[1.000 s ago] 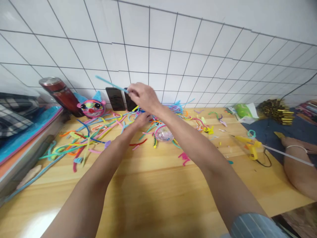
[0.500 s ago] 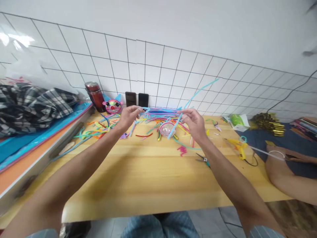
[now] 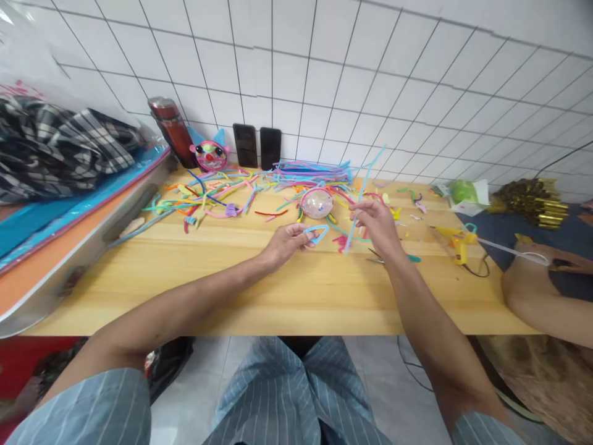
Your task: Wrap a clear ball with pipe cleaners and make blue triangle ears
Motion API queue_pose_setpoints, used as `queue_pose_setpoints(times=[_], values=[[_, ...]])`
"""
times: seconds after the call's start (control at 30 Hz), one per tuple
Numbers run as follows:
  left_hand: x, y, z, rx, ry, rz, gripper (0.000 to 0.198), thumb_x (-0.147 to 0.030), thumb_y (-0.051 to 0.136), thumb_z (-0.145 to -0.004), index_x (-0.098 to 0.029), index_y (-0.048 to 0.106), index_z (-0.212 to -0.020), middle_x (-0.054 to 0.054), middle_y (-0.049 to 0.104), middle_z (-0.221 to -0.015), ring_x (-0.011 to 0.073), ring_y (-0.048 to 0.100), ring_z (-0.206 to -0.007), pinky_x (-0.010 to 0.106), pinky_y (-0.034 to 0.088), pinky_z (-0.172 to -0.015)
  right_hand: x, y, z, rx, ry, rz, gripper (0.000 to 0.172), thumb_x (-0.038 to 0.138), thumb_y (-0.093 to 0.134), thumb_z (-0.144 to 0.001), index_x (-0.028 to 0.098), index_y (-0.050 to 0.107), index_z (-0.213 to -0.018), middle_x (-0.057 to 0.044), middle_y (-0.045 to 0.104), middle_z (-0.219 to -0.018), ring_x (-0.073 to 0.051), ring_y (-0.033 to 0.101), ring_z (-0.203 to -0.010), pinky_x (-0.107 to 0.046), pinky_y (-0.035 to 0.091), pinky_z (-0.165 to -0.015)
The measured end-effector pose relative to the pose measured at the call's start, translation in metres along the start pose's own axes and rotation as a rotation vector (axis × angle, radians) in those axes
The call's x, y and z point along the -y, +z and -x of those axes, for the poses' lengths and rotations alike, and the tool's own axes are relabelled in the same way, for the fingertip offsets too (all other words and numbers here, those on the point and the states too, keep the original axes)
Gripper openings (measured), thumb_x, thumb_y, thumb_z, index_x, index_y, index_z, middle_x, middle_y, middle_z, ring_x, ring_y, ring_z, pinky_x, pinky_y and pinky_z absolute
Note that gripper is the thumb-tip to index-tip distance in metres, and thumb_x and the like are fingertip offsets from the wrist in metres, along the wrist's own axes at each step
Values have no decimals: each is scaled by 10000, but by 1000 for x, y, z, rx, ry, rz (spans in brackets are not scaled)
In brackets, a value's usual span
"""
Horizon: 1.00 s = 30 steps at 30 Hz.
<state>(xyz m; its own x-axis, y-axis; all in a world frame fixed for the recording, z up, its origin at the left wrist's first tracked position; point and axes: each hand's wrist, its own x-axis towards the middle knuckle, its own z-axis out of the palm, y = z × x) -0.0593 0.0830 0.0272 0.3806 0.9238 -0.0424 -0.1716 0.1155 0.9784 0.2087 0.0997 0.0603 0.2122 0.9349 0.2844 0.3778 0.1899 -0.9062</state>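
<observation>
My left hand [image 3: 288,243] is closed in a pinch on a light blue pipe cleaner bent into a pointed loop [image 3: 320,232]. Between the fingers of my right hand [image 3: 374,221] is a long, straight light blue pipe cleaner [image 3: 368,176], held tilted, its lower end hanging over the table. Just beyond my hands rests a clear round ball with a pink rim [image 3: 317,204], with striped pieces beneath it. A bundle of blue and purple pipe cleaners [image 3: 315,173] lies behind it, against the wall. Scissors or pliers [image 3: 376,256] lie partly hidden under my right forearm.
A decorated ball with blue ears [image 3: 210,154], a red flask [image 3: 172,131] and two dark phones [image 3: 257,147] line the wall. Coloured pipe cleaner scraps [image 3: 199,198] spread leftward. To the right are a yellow glue gun [image 3: 458,244] and another person's arm [image 3: 542,303].
My left hand has come down and to the right with the bent loop, away from the bundle. My right hand still holds the straight pipe cleaner. The view has tilted downward.
</observation>
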Motion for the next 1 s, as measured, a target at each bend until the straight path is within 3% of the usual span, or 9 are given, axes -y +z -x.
queue_pose_setpoints(times=[0.07,0.13,0.23,0.33,0.53,0.63,0.7,0.87,1.0], values=[[7,5,-1,30,-14,52,624,-600,1010,-631,-156,780,-1005,87,851,-976,161,767,-788,253,558,-701,-9,3,17,11,-85,188,209,441,734,-783,281,735,-917,-89,811,-1150,-287,750,-1037,-435,617,-836],[13,9,-3,55,-35,76,664,-597,1025,-617,-153,766,-1038,90,856,-979,161,773,-777,251,561,-700,-13,8,35,37,-153,258,194,460,733,-834,305,768,-946,-90,803,-1163,-305,744,-1089,-470,620,-902],[21,15,-3,97,-63,72,675,-603,1024,-636,-148,750,-1051,82,847,-937,162,778,-765,248,563,-700,-11,17,58,155,-126,186,189,491,722,-895,336,785,-982,-31,799,-950,-266,740,-857,-437,618,-805],[27,17,-2,164,-78,44,651,-632,1002,-660,-154,748,-1021,82,838,-941,168,775,-772,263,576,-711,-7,26,72,207,-130,178,157,472,711,-915,337,784,-881,3,771,-801,-232,684,-712,-393,573,-706],[32,8,9,246,-34,-214,460,-628,790,-883,-177,794,-975,39,769,-830,166,708,-748,273,547,-705,-10,30,79,251,-137,209,147,412,709,-900,323,763,-797,3,751,-750,-227,677,-699,-386,537,-711],[29,1,15,186,68,-382,340,-525,734,-926,-194,811,-922,12,709,-769,144,612,-697,256,470,-654,-14,27,78,287,-81,163,154,458,731,-900,326,779,-836,0,780,-821,-238,723,-781,-393,570,-764],[28,-2,18,157,83,-397,305,-484,716,-932,-192,798,-905,1,684,-741,137,568,-680,255,440,-642,-18,20,75,234,-34,127,170,469,717,-915,319,789,-878,-7,801,-875,-247,742,-823,-411,592,-809],[33,-4,18,135,45,-292,269,-451,707,-917,-186,730,-879,-33,590,-684,115,482,-629,250,384,-600,-25,-12,61,-66,2,177,129,437,736,-912,317,784,-903,-21,798,-886,-254,736,-831,-444,619,-842],[34,-3,17,122,-1,-191,287,-468,701,-907,-185,679,-862,-30,611,-711,104,498,-614,247,400,-598,-22,-34,51,-47,-46,390,142,400,719,-923,282,797,-934,-27,796,-868,-226,718,-775,-409,611,-788]])
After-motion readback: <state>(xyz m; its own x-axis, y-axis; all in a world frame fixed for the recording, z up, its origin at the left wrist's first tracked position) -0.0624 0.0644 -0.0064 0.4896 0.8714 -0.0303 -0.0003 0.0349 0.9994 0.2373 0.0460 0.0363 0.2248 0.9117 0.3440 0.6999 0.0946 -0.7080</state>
